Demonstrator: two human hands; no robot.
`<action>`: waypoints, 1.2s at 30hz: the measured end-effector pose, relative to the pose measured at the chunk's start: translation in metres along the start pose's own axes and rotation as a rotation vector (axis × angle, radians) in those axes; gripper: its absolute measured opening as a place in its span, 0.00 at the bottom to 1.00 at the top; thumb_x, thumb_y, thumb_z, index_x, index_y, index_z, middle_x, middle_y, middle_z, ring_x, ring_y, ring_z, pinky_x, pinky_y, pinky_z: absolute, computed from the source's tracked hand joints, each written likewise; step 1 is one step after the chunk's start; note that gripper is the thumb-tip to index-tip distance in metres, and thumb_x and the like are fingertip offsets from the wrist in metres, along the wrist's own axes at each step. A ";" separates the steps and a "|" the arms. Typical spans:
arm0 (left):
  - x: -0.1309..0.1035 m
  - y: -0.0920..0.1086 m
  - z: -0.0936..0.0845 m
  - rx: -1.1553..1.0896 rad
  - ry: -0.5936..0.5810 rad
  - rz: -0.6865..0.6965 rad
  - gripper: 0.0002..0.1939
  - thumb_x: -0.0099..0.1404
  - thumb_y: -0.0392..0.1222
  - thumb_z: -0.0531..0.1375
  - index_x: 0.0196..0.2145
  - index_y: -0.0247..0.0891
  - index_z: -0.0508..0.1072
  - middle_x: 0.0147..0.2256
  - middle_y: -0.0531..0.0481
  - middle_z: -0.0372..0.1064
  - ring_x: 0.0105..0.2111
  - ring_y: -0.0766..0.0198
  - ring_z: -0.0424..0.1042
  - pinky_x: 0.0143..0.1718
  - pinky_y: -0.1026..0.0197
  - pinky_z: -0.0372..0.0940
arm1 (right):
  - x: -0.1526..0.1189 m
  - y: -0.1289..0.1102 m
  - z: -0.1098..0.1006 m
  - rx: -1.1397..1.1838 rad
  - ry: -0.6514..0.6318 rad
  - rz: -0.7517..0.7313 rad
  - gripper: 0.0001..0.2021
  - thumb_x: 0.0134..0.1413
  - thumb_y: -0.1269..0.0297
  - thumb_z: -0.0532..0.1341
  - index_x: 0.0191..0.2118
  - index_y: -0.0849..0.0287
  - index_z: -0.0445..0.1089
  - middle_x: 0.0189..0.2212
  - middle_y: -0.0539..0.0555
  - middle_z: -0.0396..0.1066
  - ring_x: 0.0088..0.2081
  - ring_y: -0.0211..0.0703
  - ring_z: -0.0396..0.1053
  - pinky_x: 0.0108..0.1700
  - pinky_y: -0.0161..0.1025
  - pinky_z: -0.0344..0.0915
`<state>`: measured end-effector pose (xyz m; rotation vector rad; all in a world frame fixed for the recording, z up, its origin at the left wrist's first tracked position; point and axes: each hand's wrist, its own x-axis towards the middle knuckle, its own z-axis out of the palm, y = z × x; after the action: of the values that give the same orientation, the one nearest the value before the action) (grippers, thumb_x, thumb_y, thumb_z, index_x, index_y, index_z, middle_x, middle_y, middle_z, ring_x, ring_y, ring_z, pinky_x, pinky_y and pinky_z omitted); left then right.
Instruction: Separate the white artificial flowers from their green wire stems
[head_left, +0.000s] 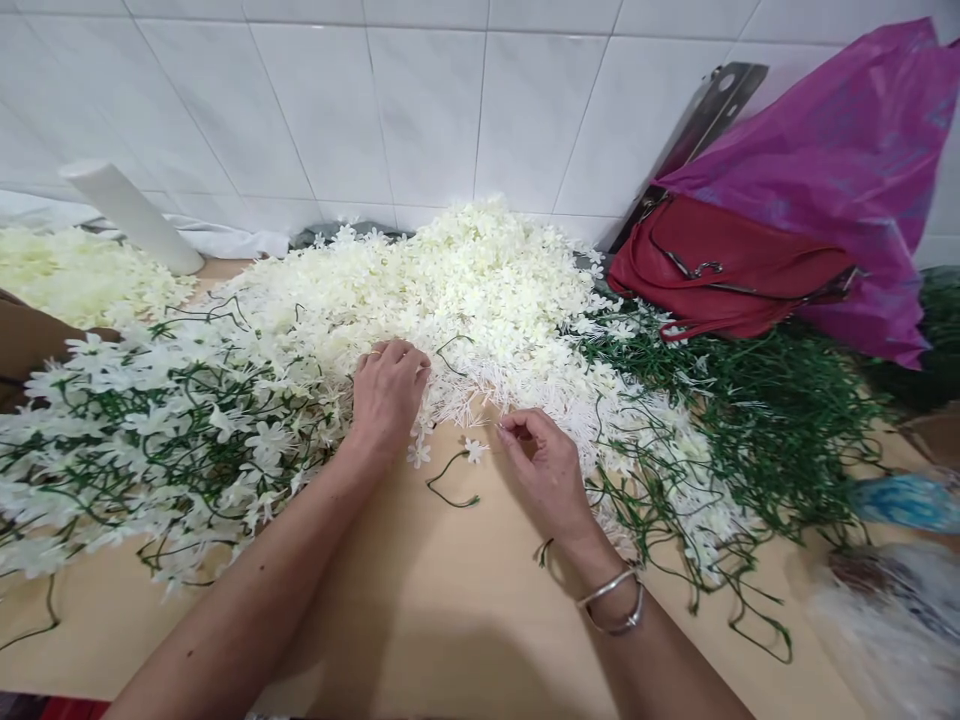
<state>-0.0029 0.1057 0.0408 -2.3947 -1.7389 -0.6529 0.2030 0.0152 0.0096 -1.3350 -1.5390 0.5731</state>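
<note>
My left hand [390, 390] rests at the near edge of a pile of loose white flower heads [487, 270], its fingers curled in; anything in them is hidden. My right hand [547, 470] pinches thumb and forefinger together beside a heap of thin white stamens [469, 400]. A tiny white tip shows at the pinch, too small to name. Between the hands, a green stem [450, 500] lies on the table next to a single white flower [475, 450]. Another green stem end [544, 552] pokes out by my right wrist.
White flowers on green stems [225, 430] are heaped at left, with yellowish blossoms [67, 270] and a white roll [135, 220] behind. At right lie bare green stems [757, 430], a red handbag [735, 260], a purple bag [840, 150] and clear plastic [892, 630]. A tiled wall [427, 110] closes the back.
</note>
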 end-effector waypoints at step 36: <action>-0.069 0.075 -0.009 -1.893 -0.293 -0.846 0.18 0.51 0.50 0.79 0.36 0.40 0.85 0.34 0.49 0.82 0.35 0.64 0.80 0.42 0.63 0.72 | -0.008 -0.027 0.001 0.354 0.156 -0.011 0.05 0.61 0.70 0.68 0.38 0.51 0.78 0.41 0.54 0.74 0.48 0.48 0.73 0.55 0.49 0.70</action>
<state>0.0465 0.0168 0.0331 -1.8619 -2.8310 -3.3884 0.1887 0.0007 0.0290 -1.0724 -1.2497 0.6830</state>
